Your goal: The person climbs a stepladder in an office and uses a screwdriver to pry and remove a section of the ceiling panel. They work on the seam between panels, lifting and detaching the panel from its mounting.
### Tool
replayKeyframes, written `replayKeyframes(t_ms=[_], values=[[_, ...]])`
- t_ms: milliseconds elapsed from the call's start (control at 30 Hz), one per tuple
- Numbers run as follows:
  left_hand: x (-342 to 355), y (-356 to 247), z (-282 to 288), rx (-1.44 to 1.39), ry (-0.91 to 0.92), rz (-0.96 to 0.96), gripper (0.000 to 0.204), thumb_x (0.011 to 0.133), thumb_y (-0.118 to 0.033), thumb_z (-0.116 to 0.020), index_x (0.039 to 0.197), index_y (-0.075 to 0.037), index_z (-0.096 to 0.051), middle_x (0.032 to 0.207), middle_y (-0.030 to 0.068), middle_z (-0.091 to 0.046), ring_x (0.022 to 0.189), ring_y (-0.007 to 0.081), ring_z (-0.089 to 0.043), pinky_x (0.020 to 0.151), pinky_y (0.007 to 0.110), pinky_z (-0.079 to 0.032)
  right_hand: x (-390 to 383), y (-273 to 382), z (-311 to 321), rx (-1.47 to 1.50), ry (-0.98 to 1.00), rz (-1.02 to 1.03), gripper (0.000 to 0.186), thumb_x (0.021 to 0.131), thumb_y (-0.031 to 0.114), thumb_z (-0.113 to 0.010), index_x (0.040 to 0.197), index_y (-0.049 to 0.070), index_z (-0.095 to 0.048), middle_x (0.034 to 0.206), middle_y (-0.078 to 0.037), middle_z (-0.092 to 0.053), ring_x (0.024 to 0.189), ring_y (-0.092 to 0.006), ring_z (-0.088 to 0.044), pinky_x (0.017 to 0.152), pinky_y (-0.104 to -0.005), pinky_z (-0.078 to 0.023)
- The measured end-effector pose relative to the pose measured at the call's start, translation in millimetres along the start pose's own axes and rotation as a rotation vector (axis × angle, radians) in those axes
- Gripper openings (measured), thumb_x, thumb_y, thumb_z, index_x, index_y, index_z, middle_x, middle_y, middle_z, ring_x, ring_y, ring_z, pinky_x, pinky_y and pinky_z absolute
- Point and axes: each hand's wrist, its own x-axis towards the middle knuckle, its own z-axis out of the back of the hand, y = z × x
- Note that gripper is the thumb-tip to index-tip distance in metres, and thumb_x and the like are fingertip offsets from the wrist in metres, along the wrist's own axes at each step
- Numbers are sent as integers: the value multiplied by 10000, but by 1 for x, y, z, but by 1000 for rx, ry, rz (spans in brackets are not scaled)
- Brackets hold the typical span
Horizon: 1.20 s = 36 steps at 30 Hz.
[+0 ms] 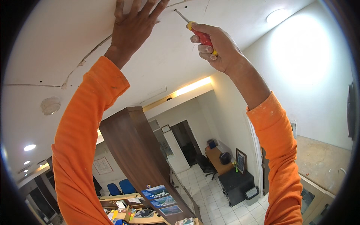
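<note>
Overhead is a white ceiling panel (150,67) with dark screw spots and a cracked seam. My left hand (133,32) lies against it at the top, fingers spread, holding nothing. My right hand (217,47) is wrapped round the red and yellow handle of a screwdriver (203,37). The metal shaft points up and left, its tip at a dark screw (175,10) in the panel. Another dark spot (186,6) shows just right of that screw. Orange sleeves cover both forearms, and pale dust coats the right fingertips.
A dark wooden column (135,150) rises below, between my arms, beside a cluttered counter (138,219). Farther off stand a desk (217,159), an office chair (204,165) and a black cabinet (236,183). Round lamps (276,15) sit in the ceiling, and a ledge (322,157) is at right.
</note>
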Motion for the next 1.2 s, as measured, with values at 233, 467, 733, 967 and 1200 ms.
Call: replayKeyframes(t_ms=[233, 467, 733, 967, 1200], values=[[-2, 1, -6, 9, -28, -14, 975, 855, -550, -783, 1659, -252, -318, 1768, 66, -122, 1602, 421, 4, 1244, 708, -15, 9, -6, 6, 202, 172, -66, 183, 1012, 198, -634, 1053, 47, -540, 837, -49, -558, 481, -29, -369, 387, -205, -274], [-1, -3, -5, 9, -2, -1, 1003, 837, -556, -795, 1662, -263, -305, 1767, 52, -111, 1607, 398, 12, 1258, 686, -6, 10, -12, 20, 159, 195, -80, 340, 1041, 270, -617, 1220, -17, -579, 891, -55, -562, 478, -39, -394, 412, -220, -309], [1, 1, -7, -37, -26, 3, 1036, 821, -499, -835, 1666, -269, -282, 1764, 52, -100, 1611, 391, 29, 1270, 665, -15, -7, -27, 20, -408, -161, 176, 421, 1064, 403, -595, 1230, 17, -631, 860, -13, -561, 464, -46, -399, 393, -226, -306], [12, -9, 16, -131, -33, 46, 1106, 775, -436, -895, 1669, -248, -272, 1746, 117, -141, 1615, 388, -23, 1268, 673, -15, -10, -38, 36, -436, -215, 201, 473, 1075, 422, -569, 1335, 28, -599, 843, -11, -561, 487, -45, -406, 411, -224, -317], [77, -14, 21, -180, -102, 138, 1284, 712, -568, -911, 1692, -227, -154, 1737, 165, -147, 1604, 394, -138, 1271, 698, -44, -5, -44, 31, -464, -296, 263, 465, 1084, 403, -562, 1392, 56, -578, 827, -7, -563, 503, -42, -397, 453, -229, -334]])
